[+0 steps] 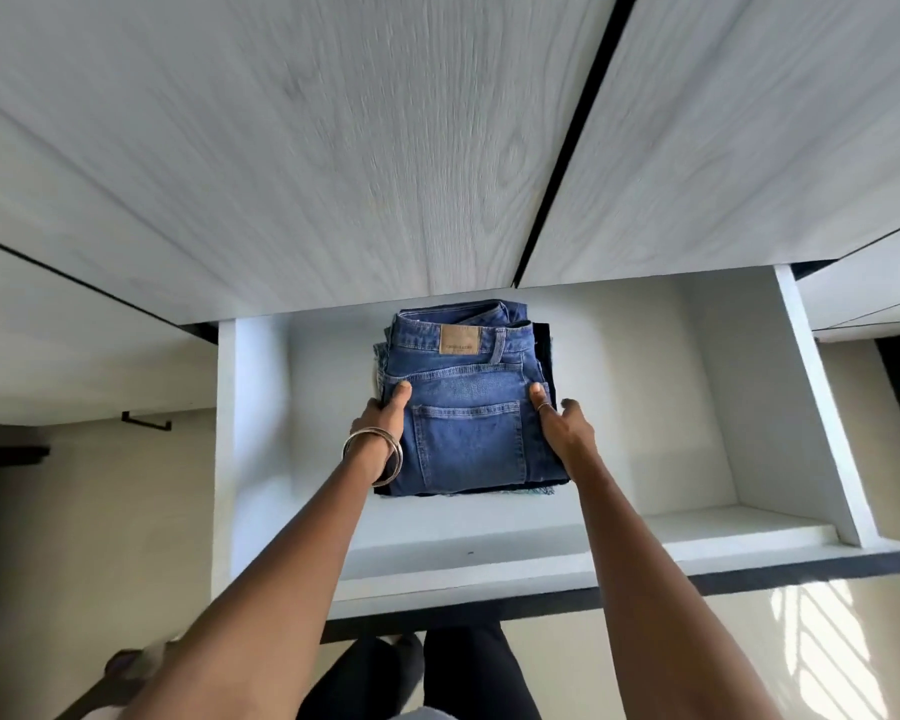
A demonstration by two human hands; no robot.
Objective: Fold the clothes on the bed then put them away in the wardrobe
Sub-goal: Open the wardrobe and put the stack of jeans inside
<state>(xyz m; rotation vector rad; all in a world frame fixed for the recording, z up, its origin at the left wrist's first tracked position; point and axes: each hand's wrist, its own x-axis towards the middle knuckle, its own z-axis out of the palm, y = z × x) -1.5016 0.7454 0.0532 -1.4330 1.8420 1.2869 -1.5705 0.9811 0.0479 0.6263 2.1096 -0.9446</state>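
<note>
Jeans [463, 402], folded, stacked in drawer [697, 527]: I clasp both flanks, left hand [380, 428] and right hand [562, 428] curled round edges, waistband farthest.

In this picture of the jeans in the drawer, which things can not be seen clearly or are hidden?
Head view only:
- The clothes under the folded jeans: only dark edges show, the jeans cover them.
- Fingers of the left hand and right hand: mostly behind the stack's sides.
- Writing on the leather patch: too small.
- The back of the drawer: hidden by the wardrobe doors, which are blurred.
</note>
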